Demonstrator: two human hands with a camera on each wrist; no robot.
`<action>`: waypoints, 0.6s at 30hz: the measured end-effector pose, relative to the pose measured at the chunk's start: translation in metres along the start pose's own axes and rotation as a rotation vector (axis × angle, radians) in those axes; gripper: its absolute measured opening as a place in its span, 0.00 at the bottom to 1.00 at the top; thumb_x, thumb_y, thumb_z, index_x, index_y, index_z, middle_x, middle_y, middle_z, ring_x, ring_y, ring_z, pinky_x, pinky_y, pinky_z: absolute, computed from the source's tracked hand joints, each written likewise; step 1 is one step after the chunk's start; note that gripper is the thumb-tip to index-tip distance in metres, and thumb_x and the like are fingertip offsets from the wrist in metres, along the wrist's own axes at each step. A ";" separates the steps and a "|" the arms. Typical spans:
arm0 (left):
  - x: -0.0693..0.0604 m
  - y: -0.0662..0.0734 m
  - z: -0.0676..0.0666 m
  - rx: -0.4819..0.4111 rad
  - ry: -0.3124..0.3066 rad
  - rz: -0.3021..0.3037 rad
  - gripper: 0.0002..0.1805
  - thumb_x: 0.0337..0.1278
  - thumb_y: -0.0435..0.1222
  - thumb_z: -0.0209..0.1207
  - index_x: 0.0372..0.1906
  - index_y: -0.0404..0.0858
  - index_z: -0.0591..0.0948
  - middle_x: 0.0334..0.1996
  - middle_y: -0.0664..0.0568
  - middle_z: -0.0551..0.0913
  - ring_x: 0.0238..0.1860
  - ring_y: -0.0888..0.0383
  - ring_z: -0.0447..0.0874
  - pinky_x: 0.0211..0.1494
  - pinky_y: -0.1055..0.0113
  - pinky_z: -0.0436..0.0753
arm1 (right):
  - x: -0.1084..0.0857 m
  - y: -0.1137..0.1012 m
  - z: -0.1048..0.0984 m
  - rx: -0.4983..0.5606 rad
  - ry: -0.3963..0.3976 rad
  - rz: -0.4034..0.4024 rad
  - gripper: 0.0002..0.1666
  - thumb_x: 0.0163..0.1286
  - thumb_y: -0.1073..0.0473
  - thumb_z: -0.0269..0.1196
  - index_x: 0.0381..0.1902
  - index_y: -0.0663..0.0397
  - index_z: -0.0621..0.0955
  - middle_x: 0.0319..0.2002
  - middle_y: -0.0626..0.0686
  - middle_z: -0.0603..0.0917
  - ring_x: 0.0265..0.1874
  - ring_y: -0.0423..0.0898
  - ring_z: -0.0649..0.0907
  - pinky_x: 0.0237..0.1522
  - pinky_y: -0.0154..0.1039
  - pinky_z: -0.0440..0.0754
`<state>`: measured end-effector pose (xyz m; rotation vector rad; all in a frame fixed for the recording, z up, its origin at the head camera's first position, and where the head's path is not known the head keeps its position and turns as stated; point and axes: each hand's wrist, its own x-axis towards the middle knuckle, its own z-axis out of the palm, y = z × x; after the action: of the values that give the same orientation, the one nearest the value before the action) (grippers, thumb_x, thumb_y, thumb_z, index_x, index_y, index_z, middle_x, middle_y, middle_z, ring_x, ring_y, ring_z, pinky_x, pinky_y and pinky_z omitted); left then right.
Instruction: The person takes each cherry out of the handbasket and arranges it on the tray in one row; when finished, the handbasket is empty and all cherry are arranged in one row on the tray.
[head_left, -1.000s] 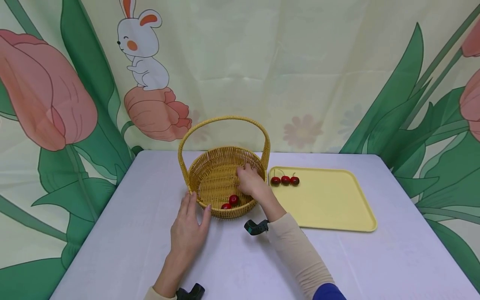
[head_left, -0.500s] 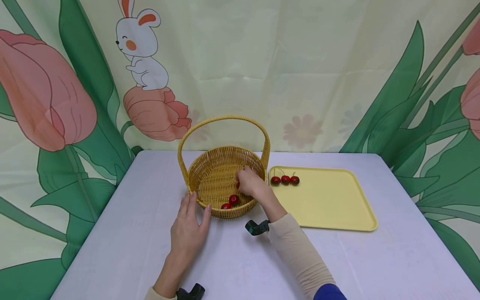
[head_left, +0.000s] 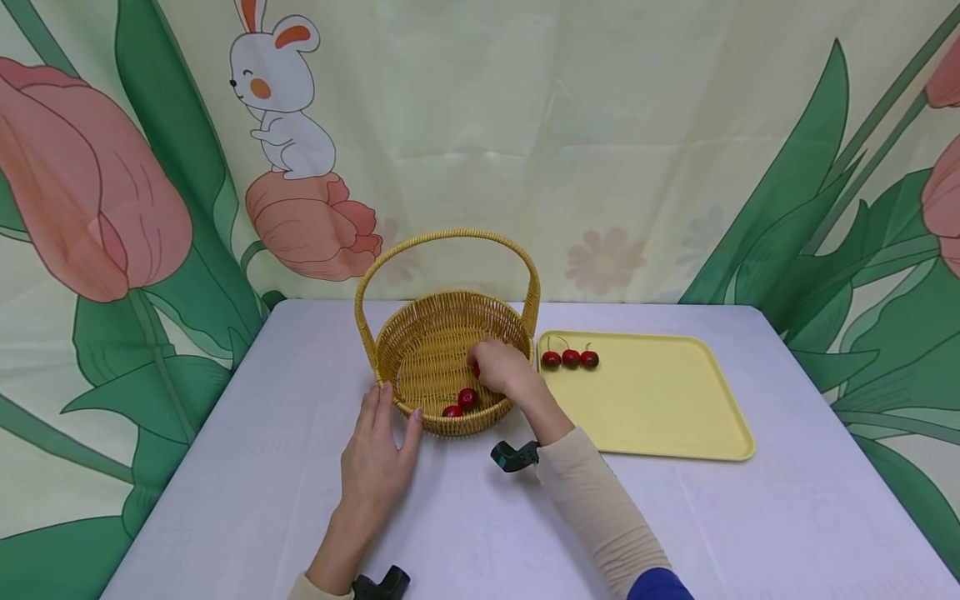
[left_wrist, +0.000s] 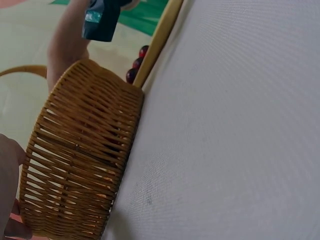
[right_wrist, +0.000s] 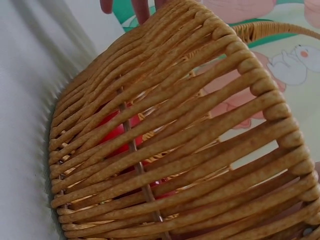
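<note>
A round wicker basket (head_left: 427, 367) with a tall arched handle stands at the middle of the table. My right hand (head_left: 504, 367) reaches over its right rim, pinching a red cherry (head_left: 476, 369) that is mostly hidden by the fingers. Two more cherries, one dark red cherry (head_left: 468, 399) and another cherry (head_left: 452, 412), lie near the front wall inside. My left hand (head_left: 377, 458) rests against the basket's front left side, fingers extended and thumb at the front rim. In the right wrist view, the basket's weave (right_wrist: 200, 135) hides most of the inside.
To the right of the basket, a yellow tray (head_left: 652, 400) lies on the white-covered table (head_left: 750, 533). Three stemmed cherries (head_left: 571, 359) sit in a row at its upper left corner. Behind hangs a curtain (head_left: 600, 150) printed with tulips and a rabbit.
The right hand's fingers have come slightly lower and left inside the basket, and a bit of red cherry now shows beside them. The left hand and basket have stayed put.
</note>
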<state>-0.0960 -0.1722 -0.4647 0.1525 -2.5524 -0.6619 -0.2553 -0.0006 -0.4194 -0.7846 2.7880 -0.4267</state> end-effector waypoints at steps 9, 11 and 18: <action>-0.001 0.001 0.001 -0.005 -0.008 0.004 0.38 0.70 0.53 0.55 0.72 0.28 0.68 0.71 0.31 0.68 0.71 0.36 0.69 0.59 0.41 0.80 | -0.005 0.001 0.001 0.048 0.045 -0.043 0.17 0.68 0.69 0.62 0.53 0.55 0.85 0.49 0.54 0.83 0.48 0.49 0.80 0.53 0.45 0.82; -0.001 0.001 0.001 -0.006 -0.011 0.003 0.39 0.70 0.53 0.55 0.72 0.28 0.67 0.72 0.31 0.67 0.71 0.36 0.69 0.59 0.41 0.81 | -0.006 0.001 0.001 0.080 0.055 -0.060 0.17 0.68 0.67 0.64 0.54 0.55 0.84 0.51 0.55 0.82 0.49 0.50 0.80 0.54 0.46 0.82; 0.000 0.000 0.000 -0.014 -0.009 0.003 0.38 0.70 0.52 0.55 0.71 0.28 0.68 0.71 0.31 0.68 0.71 0.36 0.69 0.58 0.40 0.81 | -0.018 0.000 -0.004 0.150 0.112 -0.127 0.16 0.70 0.62 0.65 0.55 0.52 0.83 0.55 0.54 0.76 0.46 0.47 0.81 0.52 0.42 0.83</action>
<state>-0.0957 -0.1724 -0.4653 0.1408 -2.5555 -0.6807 -0.2415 0.0096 -0.4129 -0.9324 2.7754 -0.7138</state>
